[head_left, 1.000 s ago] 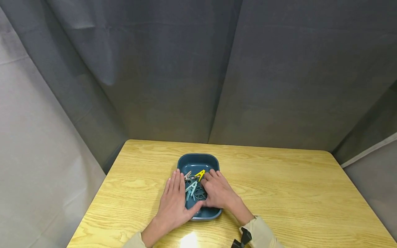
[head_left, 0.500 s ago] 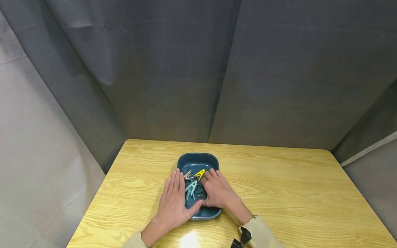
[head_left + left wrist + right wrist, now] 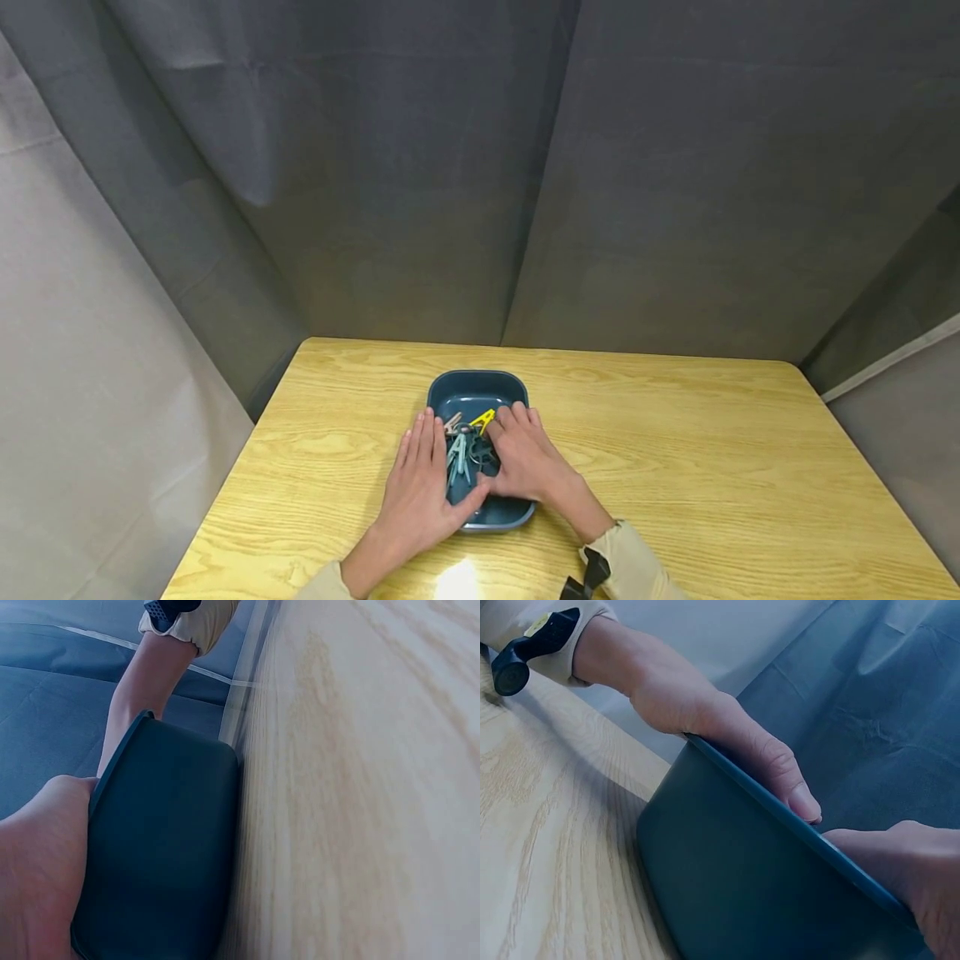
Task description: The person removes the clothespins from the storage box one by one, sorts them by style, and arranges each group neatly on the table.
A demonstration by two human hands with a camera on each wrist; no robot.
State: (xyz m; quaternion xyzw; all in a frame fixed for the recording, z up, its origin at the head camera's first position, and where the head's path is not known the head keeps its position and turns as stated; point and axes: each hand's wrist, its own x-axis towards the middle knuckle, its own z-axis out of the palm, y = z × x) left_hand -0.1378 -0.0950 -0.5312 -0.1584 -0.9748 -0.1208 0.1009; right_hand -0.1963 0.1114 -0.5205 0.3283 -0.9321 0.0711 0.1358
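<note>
A dark blue-green bin (image 3: pixel 480 374) on the table holds a small heap of clothespins. Among them are a yellow clothespin (image 3: pixel 483 419), light-blue clothespins (image 3: pixel 457 452), a pinkish one (image 3: pixel 453 422) and dark ring-shaped pieces (image 3: pixel 480 451). My left hand (image 3: pixel 417 492) lies along the left rim with its fingers straight, the thumb reaching over the near end. From the right side my right hand (image 3: pixel 528 460) reaches over the rim into the heap, fingers bent down inside. Its fingertips are hidden, so I cannot tell whether they pinch anything. Both wrist views show the bin's outer wall (image 3: pixel 161 847).
The wood-grain table (image 3: pixel 675 467) extends on both sides of the bin. Dark grey curtains (image 3: pixel 390 183) hang behind its far edge, with a paler curtain (image 3: pixel 97 350) on the left. A black strap (image 3: pixel 585 577) circles the right sleeve.
The right hand's fingers have shifted slightly within the bin. The light-blue clothespins have turned more upright and slid left, and the dark pieces have moved a little up. The left hand stays put.
</note>
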